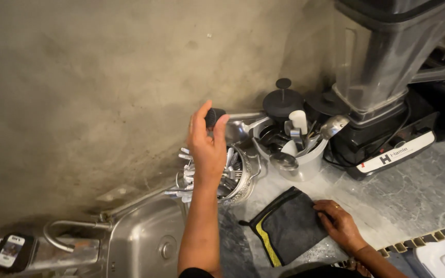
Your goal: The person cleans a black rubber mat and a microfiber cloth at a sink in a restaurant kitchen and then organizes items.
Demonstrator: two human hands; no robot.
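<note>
The left hand [208,146] pinches a small black round cap [214,117] above the silver metal cutlery basket [243,180]. The right hand [338,221] presses flat on a dark grey folded cloth [287,226] on the bench [408,195].

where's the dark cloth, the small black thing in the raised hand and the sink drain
dark cloth [288,226], head view, middle of the folded cloth under the right hand [339,222]
small black thing [213,117], head view, its dark body between the left hand [208,149] fingertips
sink drain [167,250], head view, round drain fitting
</note>
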